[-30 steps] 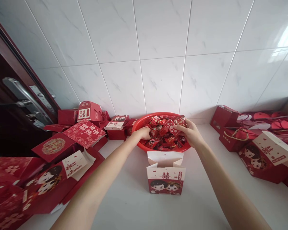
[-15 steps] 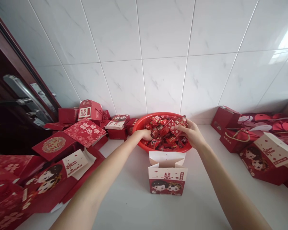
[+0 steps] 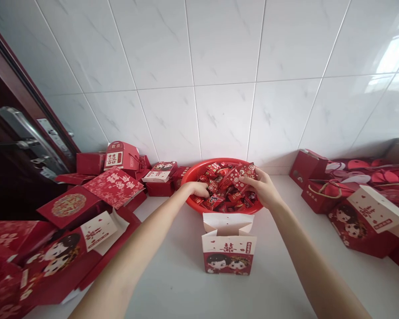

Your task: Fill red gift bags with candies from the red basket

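Observation:
A red plastic basket (image 3: 190, 176) full of red-wrapped candies (image 3: 228, 184) stands against the wall. My left hand (image 3: 198, 189) reaches in at its left side, fingers curled down among the wrappers; what they grip, if anything, is hidden. At the right rim, my right hand (image 3: 265, 189) pinches red patterned candy packets (image 3: 243, 173) between thumb and fingers, just above the pile. In front of the basket an upright gift box (image 3: 228, 254) with two cartoon figures stands with its white top flaps open. Neither hand touches it.
Many red gift boxes (image 3: 76, 206) are heaped on the left, beside a dark door with a metal handle (image 3: 26, 128). More boxes (image 3: 369, 221) and red ribboned items (image 3: 362, 170) lie on the right. A white tiled wall (image 3: 219, 119) rises behind the white tabletop (image 3: 179, 266).
The view has shifted slightly. My left hand has shifted a little among the candies, showing more of its fingers. My right hand still holds the packets at nearly the same spot.

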Demonstrator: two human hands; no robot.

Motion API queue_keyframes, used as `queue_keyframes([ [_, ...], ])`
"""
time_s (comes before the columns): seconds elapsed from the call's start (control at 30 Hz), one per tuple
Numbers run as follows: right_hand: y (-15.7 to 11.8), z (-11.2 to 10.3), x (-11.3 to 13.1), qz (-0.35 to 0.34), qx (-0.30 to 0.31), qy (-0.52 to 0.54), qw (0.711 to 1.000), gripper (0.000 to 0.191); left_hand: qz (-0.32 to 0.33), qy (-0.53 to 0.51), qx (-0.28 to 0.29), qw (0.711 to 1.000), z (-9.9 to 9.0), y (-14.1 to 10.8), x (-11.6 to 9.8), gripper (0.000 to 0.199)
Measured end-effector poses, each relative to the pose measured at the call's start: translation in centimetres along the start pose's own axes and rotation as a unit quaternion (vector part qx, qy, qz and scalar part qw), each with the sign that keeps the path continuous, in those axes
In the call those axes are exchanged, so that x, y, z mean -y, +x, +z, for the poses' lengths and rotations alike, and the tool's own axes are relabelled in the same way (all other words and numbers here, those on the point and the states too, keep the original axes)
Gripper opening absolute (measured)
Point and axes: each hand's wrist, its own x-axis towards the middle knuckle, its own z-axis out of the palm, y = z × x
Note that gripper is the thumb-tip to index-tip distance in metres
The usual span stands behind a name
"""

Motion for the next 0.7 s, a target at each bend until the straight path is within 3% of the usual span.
queue_keyframes([
  [0.17,-0.1,0.0,0.0,-0.006,0.006,0.004,1.000,0.040,0.011,-0.044,0.034,0.998,-0.3,-0.7,-0.4,0.007],
  [0.27,-0.1,0.1,0.1,-0.007,0.006,0.003,1.000,0.041,0.040,-0.083,0.024,0.995,-0.5,-1.2,-0.7,0.009],
  [0.47,0.0,0.1,0.1,-0.010,0.005,0.005,1.000,0.039,0.094,-0.298,-0.066,0.948,-0.9,-1.2,-0.1,0.011],
  [0.6,0.0,0.1,0.1,-0.008,0.006,0.003,1.000,0.038,0.085,-0.373,-0.160,0.910,-0.9,-0.7,0.4,0.013],
  [0.7,0.1,0.0,0.0,-0.010,0.000,-0.001,1.000,0.039,0.094,-0.413,-0.189,0.886,-0.9,-0.4,0.7,0.017],
])
